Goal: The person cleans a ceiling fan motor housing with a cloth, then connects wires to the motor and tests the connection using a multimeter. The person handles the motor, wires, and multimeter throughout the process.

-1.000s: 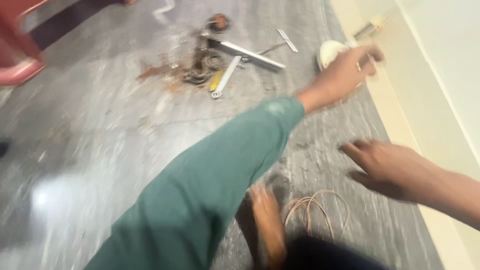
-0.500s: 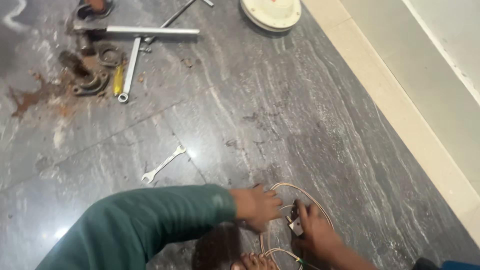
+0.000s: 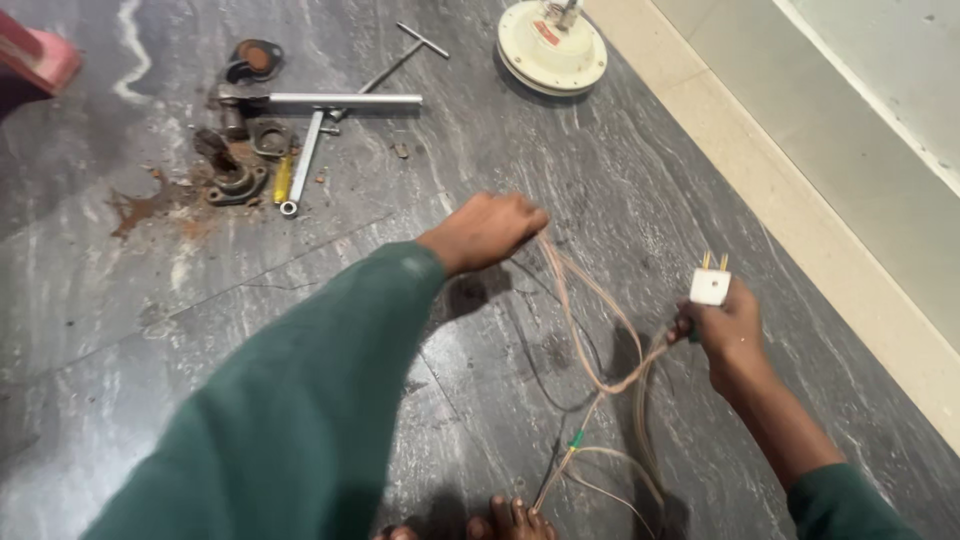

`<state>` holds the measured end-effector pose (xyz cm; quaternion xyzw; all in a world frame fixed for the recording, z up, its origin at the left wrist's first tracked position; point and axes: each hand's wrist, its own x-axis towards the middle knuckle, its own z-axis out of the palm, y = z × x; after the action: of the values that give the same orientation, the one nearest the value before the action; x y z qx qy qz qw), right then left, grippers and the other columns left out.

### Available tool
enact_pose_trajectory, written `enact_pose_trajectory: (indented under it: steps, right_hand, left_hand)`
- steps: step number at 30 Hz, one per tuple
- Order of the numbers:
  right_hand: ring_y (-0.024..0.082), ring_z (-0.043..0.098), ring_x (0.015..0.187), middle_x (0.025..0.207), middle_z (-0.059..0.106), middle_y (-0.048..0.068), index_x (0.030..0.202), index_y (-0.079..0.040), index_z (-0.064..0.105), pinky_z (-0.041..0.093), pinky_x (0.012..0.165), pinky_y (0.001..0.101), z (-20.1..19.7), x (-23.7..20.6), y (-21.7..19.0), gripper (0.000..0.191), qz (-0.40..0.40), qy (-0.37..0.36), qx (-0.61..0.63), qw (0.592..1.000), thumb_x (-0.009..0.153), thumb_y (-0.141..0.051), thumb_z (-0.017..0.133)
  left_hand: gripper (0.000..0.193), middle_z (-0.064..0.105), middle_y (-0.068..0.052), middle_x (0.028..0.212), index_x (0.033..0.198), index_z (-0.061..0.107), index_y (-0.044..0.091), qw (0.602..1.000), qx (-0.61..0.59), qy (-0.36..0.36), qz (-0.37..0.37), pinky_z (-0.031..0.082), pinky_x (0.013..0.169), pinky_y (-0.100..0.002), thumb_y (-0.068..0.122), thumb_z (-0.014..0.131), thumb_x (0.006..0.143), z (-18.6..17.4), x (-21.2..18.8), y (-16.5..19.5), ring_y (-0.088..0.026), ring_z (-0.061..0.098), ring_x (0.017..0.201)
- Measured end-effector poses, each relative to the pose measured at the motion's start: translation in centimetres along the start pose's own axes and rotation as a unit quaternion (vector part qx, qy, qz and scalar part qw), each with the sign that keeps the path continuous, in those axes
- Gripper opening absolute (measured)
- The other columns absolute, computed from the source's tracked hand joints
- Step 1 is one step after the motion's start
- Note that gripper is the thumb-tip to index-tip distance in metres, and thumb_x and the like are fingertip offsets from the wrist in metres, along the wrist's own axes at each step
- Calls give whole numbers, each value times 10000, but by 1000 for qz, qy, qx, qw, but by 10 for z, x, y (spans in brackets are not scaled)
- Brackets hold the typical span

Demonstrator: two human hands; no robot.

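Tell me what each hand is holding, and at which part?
The right hand holds the white plug by its body; the left hand grips the thin wire farther along its length.

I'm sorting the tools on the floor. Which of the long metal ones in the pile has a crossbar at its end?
The thin T-handled rod, angled toward the round cream disc. The thicker silver tube and the wrench below it have no crossbar.

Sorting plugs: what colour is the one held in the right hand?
White plug, brass pins, in the right hand; head view.

Left hand [image 3: 487, 229] grips wire [image 3: 590, 310]; right hand [image 3: 730, 325] grips plug [image 3: 709, 285].
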<state>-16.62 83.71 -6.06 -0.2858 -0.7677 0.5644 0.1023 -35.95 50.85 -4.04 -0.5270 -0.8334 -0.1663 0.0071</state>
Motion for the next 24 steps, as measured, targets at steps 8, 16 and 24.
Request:
enact_pose_trajectory:
  steps: [8,16,24]
  right_hand:
    - [206,628,689,876,618,131,1139,39,534,514,542,352,27,-75,-280,236,-367,10,76,927,920,125,549]
    - [213,643,669,845,633,138,1113,26,556,525,539,354,135,-97,-25,191,-257,-112,-192,941,927,67,568]
    - [221,658,650,814,648,144,1087,12,577,536,537,356,110,-47,-140,153,-405,5,-231,885,935,9,587]
  left_hand:
    - [391,501,-187,1472,1470,468,185,916,-258,294,-85,492,1073,-485,255,487,1086,-17,68,61,-371,553,1298]
    - [1094,504,-317,1460,1577,-139,1,814,-552,-83,-161,441,1112,-423,540,601,979,94,34,145,-408,538,1338]
    - [653,574,-226,1461,1534,427,37,897,-384,143,-163,427,1136,-454,333,624,987,95,49,19,-378,526,1368]
